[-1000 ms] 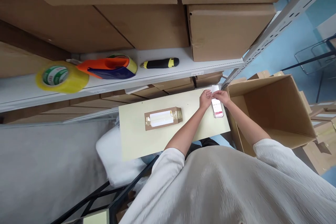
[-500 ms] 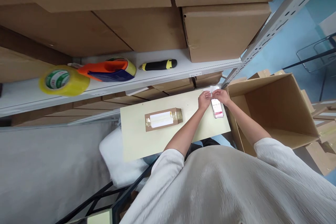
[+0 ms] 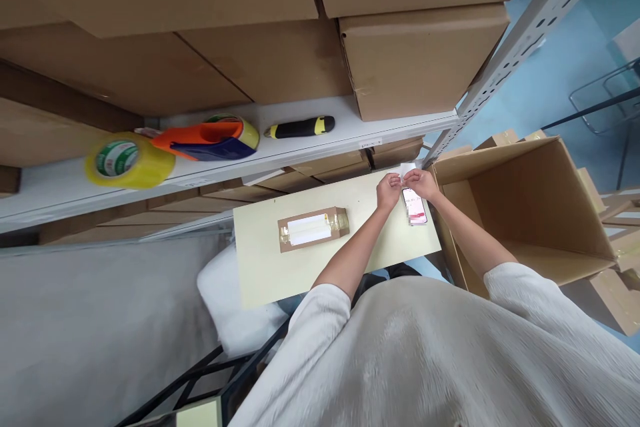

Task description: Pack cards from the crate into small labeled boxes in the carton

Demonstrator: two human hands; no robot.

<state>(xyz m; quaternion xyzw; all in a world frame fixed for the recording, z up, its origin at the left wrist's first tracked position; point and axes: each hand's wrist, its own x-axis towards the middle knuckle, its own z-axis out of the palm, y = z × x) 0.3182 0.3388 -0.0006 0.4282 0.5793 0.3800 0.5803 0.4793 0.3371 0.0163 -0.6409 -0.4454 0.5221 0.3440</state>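
Note:
My left hand (image 3: 388, 191) and my right hand (image 3: 423, 183) meet at the far right corner of a small pale table (image 3: 270, 260). Both are pinched on a small white slip of paper (image 3: 408, 169) held between them. Just below the hands a phone (image 3: 415, 206) lies on the table with its screen lit. Near the table's middle lies a small brown carton (image 3: 313, 229) with a white label, sealed with clear tape.
A large open cardboard box (image 3: 525, 207) stands right of the table. A white shelf (image 3: 310, 147) behind holds a yellow tape roll (image 3: 129, 160), an orange tape dispenser (image 3: 210, 137) and a black-and-yellow utility knife (image 3: 300, 127). Big cartons (image 3: 420, 60) are stacked above.
The view has drifted slightly, so the shelf and the things on it sit a little further right. The hands stay together on the slip.

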